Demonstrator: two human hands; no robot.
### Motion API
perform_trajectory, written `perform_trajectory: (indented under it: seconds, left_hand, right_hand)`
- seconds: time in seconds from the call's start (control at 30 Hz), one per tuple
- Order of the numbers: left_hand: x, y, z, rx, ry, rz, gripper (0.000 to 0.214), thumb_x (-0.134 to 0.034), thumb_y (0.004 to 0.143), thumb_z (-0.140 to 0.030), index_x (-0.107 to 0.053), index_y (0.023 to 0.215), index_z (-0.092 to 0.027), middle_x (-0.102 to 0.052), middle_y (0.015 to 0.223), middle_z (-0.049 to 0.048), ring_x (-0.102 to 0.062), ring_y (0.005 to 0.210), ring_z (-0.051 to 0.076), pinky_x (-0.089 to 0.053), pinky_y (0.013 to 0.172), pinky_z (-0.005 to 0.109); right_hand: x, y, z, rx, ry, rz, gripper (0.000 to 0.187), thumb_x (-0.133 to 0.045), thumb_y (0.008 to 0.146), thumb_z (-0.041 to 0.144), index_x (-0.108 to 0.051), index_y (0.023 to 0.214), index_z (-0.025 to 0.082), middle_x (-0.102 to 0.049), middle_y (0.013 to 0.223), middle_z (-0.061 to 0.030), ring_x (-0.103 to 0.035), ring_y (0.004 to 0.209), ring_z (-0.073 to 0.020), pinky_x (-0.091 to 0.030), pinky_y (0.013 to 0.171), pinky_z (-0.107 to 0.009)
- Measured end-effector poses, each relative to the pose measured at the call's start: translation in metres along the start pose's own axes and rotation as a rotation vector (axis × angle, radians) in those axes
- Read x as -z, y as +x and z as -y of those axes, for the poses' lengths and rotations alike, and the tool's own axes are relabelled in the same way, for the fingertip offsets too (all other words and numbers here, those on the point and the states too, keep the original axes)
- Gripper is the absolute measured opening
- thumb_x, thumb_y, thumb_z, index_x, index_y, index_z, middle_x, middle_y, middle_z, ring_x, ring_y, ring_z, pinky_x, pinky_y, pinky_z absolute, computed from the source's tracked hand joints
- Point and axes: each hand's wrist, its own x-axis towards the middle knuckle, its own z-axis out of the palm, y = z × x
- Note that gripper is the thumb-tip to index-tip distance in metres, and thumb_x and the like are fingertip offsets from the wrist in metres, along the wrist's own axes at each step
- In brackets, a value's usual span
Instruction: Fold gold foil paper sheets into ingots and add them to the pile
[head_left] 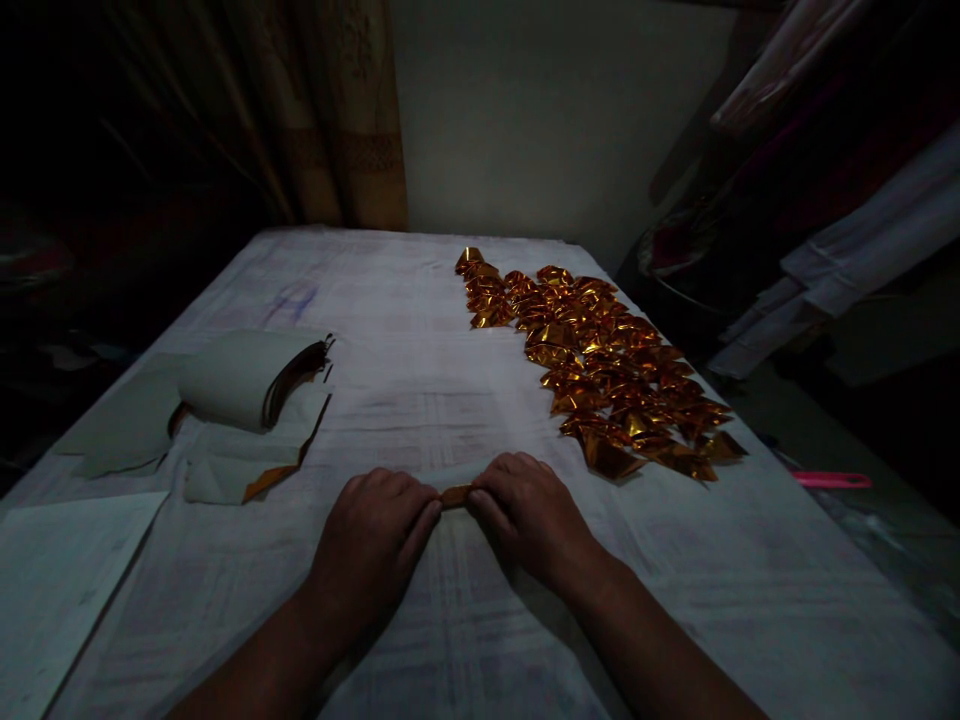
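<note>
Between my hands, low over the front of the table, is a narrow folded strip of gold foil paper (454, 495). My left hand (379, 530) pinches its left end with thumb and fingers. On the right end, my right hand (525, 510) is closed in the same kind of pinch. Only the strip's short middle shows; the ends are hidden under my fingers. To the right lies a large group of folded gold foil pieces (600, 350), set close together in rows. A curled stack of pale-backed foil sheets (232, 370) rests at the left.
A cloth-covered table (390, 380) fills the middle. A loose sheet with a gold edge (225, 475) lies below the stack, and a pale flat board or sheet (67, 570) is at the front left. Hanging clothes (877, 240) and a pink handle (832, 480) are beyond the right edge.
</note>
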Motion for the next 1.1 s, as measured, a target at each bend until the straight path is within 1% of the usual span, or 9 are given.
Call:
perform_trajectory:
  seconds: [0.07,0.17,0.3,0.5,0.63,0.83,0.97,1.03,1.1]
  left_hand:
    - [0.000,0.001,0.000,0.020,0.039,0.004,0.024,-0.048,0.100,-0.031,-0.066,0.085,-0.022,-0.065,0.077,0.0016,-0.057,0.075,0.021,-0.039,0.072,0.036]
    - [0.002,0.003,-0.001,0.074,0.074,0.066,0.023,-0.049,0.100,-0.032,-0.065,0.086,-0.022,-0.066,0.079,0.0018,-0.058,0.077,0.022,-0.039,0.074,0.036]
    - [0.004,0.007,-0.004,0.158,0.099,0.154,0.017,-0.054,0.099,-0.032,-0.063,0.088,-0.022,-0.068,0.083,0.0022,-0.059,0.081,0.023,-0.038,0.076,0.037]
    - [0.004,0.012,-0.005,0.211,0.115,0.170,0.013,-0.058,0.096,-0.032,-0.062,0.091,-0.021,-0.068,0.085,0.0022,-0.061,0.083,0.024,-0.038,0.076,0.036]
    - [0.004,0.012,-0.004,0.208,0.128,0.155,0.012,-0.057,0.096,-0.031,-0.061,0.092,-0.021,-0.068,0.086,0.0026,-0.061,0.083,0.024,-0.038,0.076,0.036]
    - [0.003,0.013,-0.002,0.204,0.123,0.146,0.008,-0.058,0.095,-0.028,-0.061,0.093,-0.021,-0.069,0.087,0.0023,-0.062,0.083,0.023,-0.039,0.075,0.035]
    - [0.002,0.013,0.000,0.165,0.107,0.130,0.015,-0.057,0.097,-0.028,-0.067,0.108,-0.024,-0.070,0.095,0.0025,-0.062,0.089,0.024,-0.039,0.077,0.036]
    - [0.001,0.013,0.000,0.140,0.121,0.146,0.023,-0.057,0.098,-0.028,-0.069,0.117,-0.029,-0.069,0.094,0.0023,-0.062,0.090,0.024,-0.038,0.077,0.036]
    - [0.001,0.013,0.000,0.127,0.152,0.167,0.026,-0.058,0.098,-0.028,-0.070,0.120,-0.033,-0.068,0.091,0.0025,-0.061,0.088,0.023,-0.038,0.076,0.035]
  right_hand:
    - [0.000,0.002,0.001,-0.029,-0.022,0.007,0.012,-0.064,0.094,0.024,-0.069,0.084,0.022,-0.066,0.083,-0.0027,-0.057,0.080,-0.0186,-0.038,0.072,-0.032]
    - [0.001,0.004,0.003,-0.106,-0.005,0.023,0.010,-0.066,0.092,0.023,-0.067,0.083,0.021,-0.067,0.083,-0.0025,-0.058,0.081,-0.0188,-0.037,0.074,-0.032]
    - [-0.001,0.003,0.005,-0.202,0.061,-0.023,0.006,-0.069,0.089,0.022,-0.063,0.085,0.021,-0.066,0.079,-0.0009,-0.057,0.078,-0.0182,-0.035,0.071,-0.030]
    - [-0.012,-0.001,-0.002,-0.150,0.112,-0.134,0.008,-0.068,0.086,0.019,-0.062,0.083,0.021,-0.066,0.080,-0.0005,-0.059,0.080,-0.0186,-0.037,0.074,-0.030]
    - [-0.018,-0.002,-0.008,-0.124,0.122,-0.176,0.005,-0.064,0.088,0.018,-0.064,0.085,0.022,-0.068,0.084,-0.0014,-0.061,0.083,-0.0191,-0.040,0.077,-0.031]
    - [-0.019,-0.002,-0.011,-0.125,0.052,-0.187,0.006,-0.063,0.089,0.019,-0.066,0.085,0.022,-0.067,0.085,-0.0031,-0.060,0.085,-0.0202,-0.041,0.078,-0.032]
    - [-0.020,-0.001,-0.016,-0.128,0.059,-0.200,0.008,-0.063,0.087,0.016,-0.067,0.087,0.022,-0.068,0.087,-0.0029,-0.061,0.086,-0.0203,-0.043,0.078,-0.032]
    - [-0.020,0.000,-0.017,-0.143,0.076,-0.202,0.013,-0.062,0.086,0.013,-0.068,0.093,0.022,-0.070,0.090,-0.0038,-0.063,0.088,-0.0208,-0.046,0.080,-0.033]
    - [-0.020,-0.002,-0.013,-0.159,0.070,-0.216,0.020,-0.058,0.087,0.012,-0.069,0.102,0.021,-0.072,0.100,-0.0066,-0.064,0.096,-0.0221,-0.048,0.086,-0.035]
